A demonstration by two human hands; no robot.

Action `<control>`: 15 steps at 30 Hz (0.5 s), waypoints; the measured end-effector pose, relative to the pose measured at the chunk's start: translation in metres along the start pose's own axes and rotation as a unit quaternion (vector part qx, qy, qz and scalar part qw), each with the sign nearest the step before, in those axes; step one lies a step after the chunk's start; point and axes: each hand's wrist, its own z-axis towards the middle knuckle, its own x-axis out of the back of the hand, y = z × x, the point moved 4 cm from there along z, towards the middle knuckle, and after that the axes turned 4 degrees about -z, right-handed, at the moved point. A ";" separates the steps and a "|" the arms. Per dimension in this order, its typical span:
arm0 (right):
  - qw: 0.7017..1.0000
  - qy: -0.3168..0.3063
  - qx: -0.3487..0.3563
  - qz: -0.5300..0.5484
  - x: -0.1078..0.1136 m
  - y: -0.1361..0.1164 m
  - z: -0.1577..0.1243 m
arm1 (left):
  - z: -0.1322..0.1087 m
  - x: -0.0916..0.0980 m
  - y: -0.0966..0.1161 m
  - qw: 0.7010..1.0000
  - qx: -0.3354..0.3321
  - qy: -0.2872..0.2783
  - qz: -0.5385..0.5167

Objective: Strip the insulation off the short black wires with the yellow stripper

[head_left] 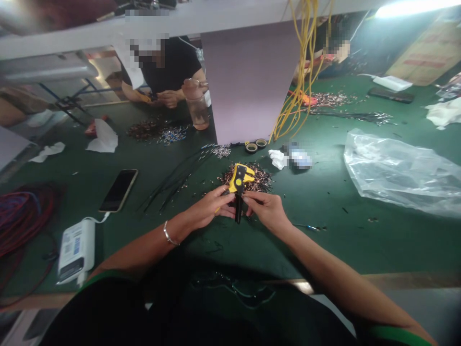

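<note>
A yellow-and-black wire stripper (pixel 239 185) stands upright in front of me, with its black handles pointing down. My right hand (pixel 264 211) has its fingers against the tool and seems to grip the handles. My left hand (pixel 211 207) pinches at the tool's side, and a thin wire with a yellow end (pixel 216 210) shows below it. Whether that wire enters the jaws is hidden by the fingers. Just beyond the tool lies a heap of short cut wire pieces (pixel 245 177). Long thin black wires (pixel 176 178) lie to the left of it.
The green bench mat (pixel 324 240) holds a phone (pixel 118 190), a charging power bank (pixel 76 251), a red-and-blue cable coil (pixel 21 216), tape rolls (pixel 255 145) and a plastic bag (pixel 399 173). A co-worker (pixel 165 67) sits opposite, behind a bottle (pixel 196 103). Yellow cables (pixel 302 72) hang above.
</note>
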 end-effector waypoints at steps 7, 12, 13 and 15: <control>0.998 0.003 0.030 0.046 0.002 -0.020 -0.001 | 0.000 -0.016 -0.005 0.980 -0.004 -0.152 -0.129; 0.999 0.035 0.035 0.018 0.016 -0.033 -0.003 | 0.003 -0.005 0.005 0.985 -0.068 -0.116 -0.104; 0.997 0.065 0.035 0.009 0.023 -0.034 -0.002 | 0.003 -0.001 0.011 0.986 -0.099 -0.096 -0.097; 0.991 0.124 0.046 0.000 0.038 -0.037 0.002 | 0.001 0.006 0.024 0.982 -0.148 -0.073 -0.090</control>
